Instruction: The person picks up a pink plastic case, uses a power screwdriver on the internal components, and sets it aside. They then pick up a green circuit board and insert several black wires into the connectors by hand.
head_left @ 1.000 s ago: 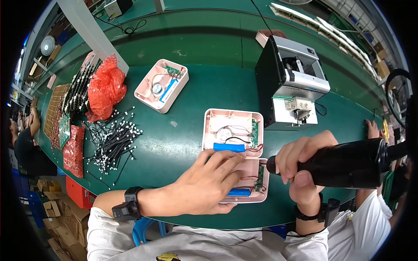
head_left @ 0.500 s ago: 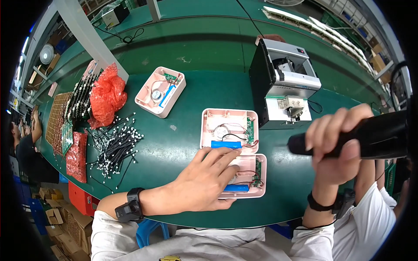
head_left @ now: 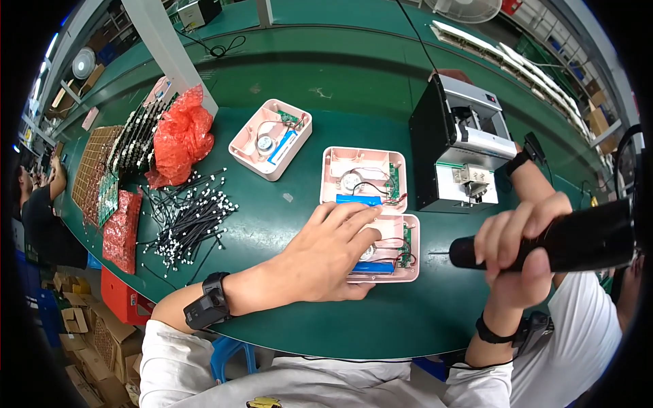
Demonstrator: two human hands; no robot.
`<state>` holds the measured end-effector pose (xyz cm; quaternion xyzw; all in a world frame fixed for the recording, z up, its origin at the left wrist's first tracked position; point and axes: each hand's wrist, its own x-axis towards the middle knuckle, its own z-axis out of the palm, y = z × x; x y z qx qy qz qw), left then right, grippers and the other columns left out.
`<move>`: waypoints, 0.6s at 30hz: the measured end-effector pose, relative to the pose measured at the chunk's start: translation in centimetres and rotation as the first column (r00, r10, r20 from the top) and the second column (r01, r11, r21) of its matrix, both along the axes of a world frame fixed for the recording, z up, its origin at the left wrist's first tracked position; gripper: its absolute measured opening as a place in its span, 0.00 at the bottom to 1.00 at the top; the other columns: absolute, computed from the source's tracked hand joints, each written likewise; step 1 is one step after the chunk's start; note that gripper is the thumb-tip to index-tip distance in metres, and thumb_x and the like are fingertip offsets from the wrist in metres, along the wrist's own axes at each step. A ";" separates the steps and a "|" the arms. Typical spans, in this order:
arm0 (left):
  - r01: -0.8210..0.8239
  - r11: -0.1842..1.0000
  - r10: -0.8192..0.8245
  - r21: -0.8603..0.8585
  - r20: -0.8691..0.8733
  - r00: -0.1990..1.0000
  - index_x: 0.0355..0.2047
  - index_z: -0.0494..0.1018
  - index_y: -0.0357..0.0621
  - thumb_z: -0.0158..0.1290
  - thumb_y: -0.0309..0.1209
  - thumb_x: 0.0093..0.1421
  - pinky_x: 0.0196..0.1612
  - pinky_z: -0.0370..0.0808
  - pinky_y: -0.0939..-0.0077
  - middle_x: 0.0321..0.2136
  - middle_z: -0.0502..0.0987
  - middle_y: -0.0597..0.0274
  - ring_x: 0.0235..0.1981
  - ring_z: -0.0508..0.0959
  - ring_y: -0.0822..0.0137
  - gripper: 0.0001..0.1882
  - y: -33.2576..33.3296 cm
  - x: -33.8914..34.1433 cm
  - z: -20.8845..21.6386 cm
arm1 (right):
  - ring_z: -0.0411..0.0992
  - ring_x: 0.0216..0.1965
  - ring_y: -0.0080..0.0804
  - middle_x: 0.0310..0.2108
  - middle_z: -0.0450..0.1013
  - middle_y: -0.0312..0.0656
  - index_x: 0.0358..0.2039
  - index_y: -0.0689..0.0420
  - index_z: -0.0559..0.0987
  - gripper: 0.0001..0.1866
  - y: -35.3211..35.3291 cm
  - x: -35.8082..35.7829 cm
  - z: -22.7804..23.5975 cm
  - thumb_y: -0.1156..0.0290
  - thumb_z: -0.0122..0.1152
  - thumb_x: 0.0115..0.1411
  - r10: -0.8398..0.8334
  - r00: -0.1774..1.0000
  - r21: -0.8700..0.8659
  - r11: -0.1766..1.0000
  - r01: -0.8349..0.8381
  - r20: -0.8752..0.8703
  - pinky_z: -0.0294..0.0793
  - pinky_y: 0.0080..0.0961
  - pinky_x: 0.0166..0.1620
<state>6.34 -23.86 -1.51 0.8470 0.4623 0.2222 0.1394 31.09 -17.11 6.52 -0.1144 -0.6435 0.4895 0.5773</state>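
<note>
**Here: open pink casing under the hand**

The open pink casing (head_left: pixel 388 255) lies near the green table (head_left: pixel 286 88) edge; light, rigid, with fragile wiring, so probably best gripped by its walls. The left hand (head_left: pixel 326 255) presses flat, fingers spread. The right hand (head_left: pixel 520 255) fists a black electric screwdriver (head_left: pixel 578 241), raised alongside.

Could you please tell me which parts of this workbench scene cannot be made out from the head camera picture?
- Near pink plastic housing: the left hand hides its left part.
- Black electric screwdriver: its rear is cut off at the right rim; the right hand covers its middle, and the bit's tip is too thin to read.
- Small green circuit board in the far pink housing: components too small.
- Person at left: cut off by the dark rim.
</note>
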 end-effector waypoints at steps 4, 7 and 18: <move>0.016 1.000 -0.016 -0.001 0.016 1.000 0.52 0.76 0.37 0.71 0.44 0.49 0.68 0.63 0.49 0.66 0.70 0.43 0.67 0.67 0.47 0.34 0.0 0.0 0.0 | 0.70 0.22 0.27 0.24 0.71 0.39 0.41 0.58 0.66 0.25 -2.8 -1.1 -0.8 0.79 0.77 0.52 0.118 0.992 -0.141 0.982 -0.122 -0.038 0.76 0.29 0.30; 0.013 1.000 -0.013 0.003 0.022 1.000 0.52 0.76 0.37 0.71 0.43 0.49 0.68 0.63 0.49 0.66 0.71 0.43 0.67 0.67 0.47 0.34 0.0 0.1 0.0 | 0.67 0.17 0.25 0.21 0.69 0.36 0.41 0.55 0.65 0.27 -3.0 -1.9 -1.8 0.60 0.78 0.60 0.030 0.997 -0.183 0.983 -0.016 0.074 0.72 0.26 0.25; 0.024 1.000 -0.024 -0.004 0.007 1.000 0.52 0.75 0.37 0.70 0.43 0.50 0.69 0.62 0.49 0.66 0.70 0.41 0.68 0.66 0.46 0.34 -0.2 0.0 0.3 | 0.66 0.17 0.25 0.20 0.68 0.35 0.40 0.55 0.64 0.26 -3.4 -1.9 -3.1 0.59 0.76 0.62 0.055 0.984 -0.113 0.993 -0.036 0.167 0.71 0.25 0.25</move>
